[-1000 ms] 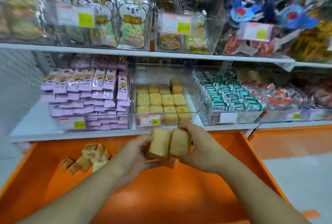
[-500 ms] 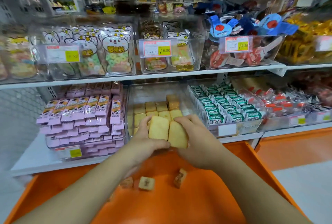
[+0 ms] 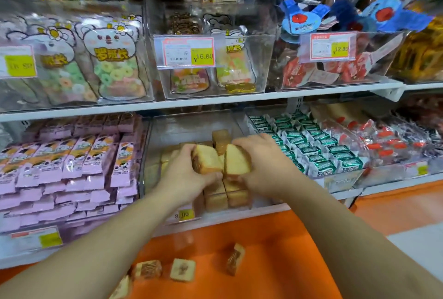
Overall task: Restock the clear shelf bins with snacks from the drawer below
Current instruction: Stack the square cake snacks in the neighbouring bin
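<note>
From my feed the shop is bright and evenly lit, with hardly any shadow on the orange drawer (image 3: 275,262). Glare streaks the clear bins (image 3: 242,78), washing out their fronts. The wide lens bows the shelves (image 3: 215,102) toward the edges, and the top and left margins smear with motion blur.

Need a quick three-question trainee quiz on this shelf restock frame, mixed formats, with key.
1. True or false: the left hand and the right hand each grip a yellow wrapped cake square, one and the other.
2. Which clear plastic bin are the hands over? A) pink packets bin B) middle cake bin C) green packets bin
3. Fill in: loose cake squares lie in the ______ drawer below.

Key: 1 true; 2 B; 3 orange.
</note>
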Motion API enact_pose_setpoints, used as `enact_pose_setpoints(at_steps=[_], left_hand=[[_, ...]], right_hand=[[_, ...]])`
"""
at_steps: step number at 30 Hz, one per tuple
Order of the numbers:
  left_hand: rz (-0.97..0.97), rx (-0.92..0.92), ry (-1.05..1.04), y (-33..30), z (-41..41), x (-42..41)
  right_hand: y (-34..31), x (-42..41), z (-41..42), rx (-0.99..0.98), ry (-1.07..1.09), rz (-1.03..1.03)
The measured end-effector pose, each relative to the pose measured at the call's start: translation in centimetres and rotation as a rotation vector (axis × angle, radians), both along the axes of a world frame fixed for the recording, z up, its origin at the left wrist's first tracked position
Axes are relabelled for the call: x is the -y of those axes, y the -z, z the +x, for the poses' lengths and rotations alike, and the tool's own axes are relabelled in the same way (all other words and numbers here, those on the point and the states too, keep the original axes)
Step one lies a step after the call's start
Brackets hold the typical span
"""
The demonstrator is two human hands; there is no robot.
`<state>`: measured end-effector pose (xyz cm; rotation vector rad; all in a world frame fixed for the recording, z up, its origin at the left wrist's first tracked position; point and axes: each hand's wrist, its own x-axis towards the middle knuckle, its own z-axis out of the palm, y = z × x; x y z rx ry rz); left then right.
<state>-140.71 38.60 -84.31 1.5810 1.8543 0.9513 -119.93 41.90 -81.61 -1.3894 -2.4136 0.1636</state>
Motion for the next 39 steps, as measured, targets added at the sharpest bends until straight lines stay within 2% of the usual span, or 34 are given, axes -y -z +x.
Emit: enact_pose_setpoints(at_steps=[2,6,13,16,21,26,31,39], left_hand=[[-0.032,-0.152,-0.002,0.8,-0.2,-1.8],[-0.101,-0.31,-0.012,2.5,-0.7,-4.1],[-0.225,-0.505,0.02,4.1,-1.7,-5.3],[-0.263,-0.483,0.018,4.2,-1.6,-5.3],[-0.144,-0.397,0.029,3.4,-1.5,-4.6],[-0.096,-0.467,0.065,2.8,-1.2,-4.8],[-0.099,-0.483,0.004,2.8,-0.5,-6.3],[-0.089,-0.608,-0.011,4.3,-0.4,-10.3]], right_hand=[[0.6,-1.9,-0.5,0.076,-0.013,0.024],[0.8,-4.5,-1.7,0.235,-0.006,0.046],[1.6,-6.5,-3.1,0.426,0.008,0.043],[2.1,-6.5,-3.1,0.423,0.037,0.069],[2.4,-6.2,-3.1,0.38,0.049,0.09],[2.6,-5.8,-3.2,0.31,0.059,0.066],[2.3,-5.7,-3.1,0.321,0.032,0.034],[2.4,-6.1,-3.1,0.347,0.035,0.018]])
